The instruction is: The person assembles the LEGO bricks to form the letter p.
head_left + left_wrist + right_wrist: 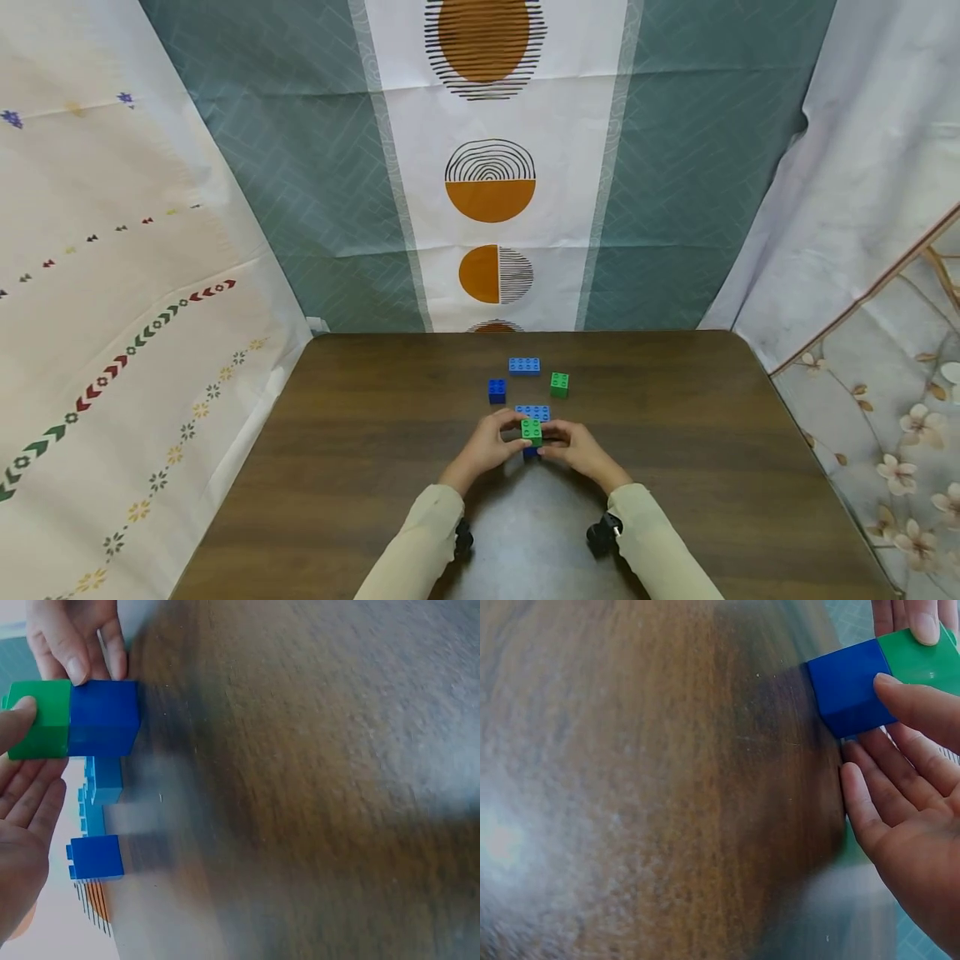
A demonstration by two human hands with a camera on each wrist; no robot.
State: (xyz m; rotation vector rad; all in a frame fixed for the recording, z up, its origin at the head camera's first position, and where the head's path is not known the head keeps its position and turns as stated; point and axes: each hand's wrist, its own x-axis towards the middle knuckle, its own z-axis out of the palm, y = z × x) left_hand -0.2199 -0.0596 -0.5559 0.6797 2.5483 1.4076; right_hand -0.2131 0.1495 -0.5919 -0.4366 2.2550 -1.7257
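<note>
A green toy building brick (531, 432) stands on top of a dark blue brick (105, 718) as one small stack at the middle of the table. My left hand (483, 451) pinches the green brick from the left, its thumb on the near side. From the right, my right hand (583, 452) holds the dark blue brick, with the thumb on its near face close to the seam in the right wrist view. The head view shows only a sliver of the dark blue brick below the green one. Right behind the stack lies a light blue brick (532, 412).
Farther back stand a small dark blue brick (497, 391), a small green brick (559, 384) and a long light blue brick (524, 366). The brown wooden table (360, 433) ends at a patterned cloth (487, 250) hanging behind it. More cloths hang at both sides.
</note>
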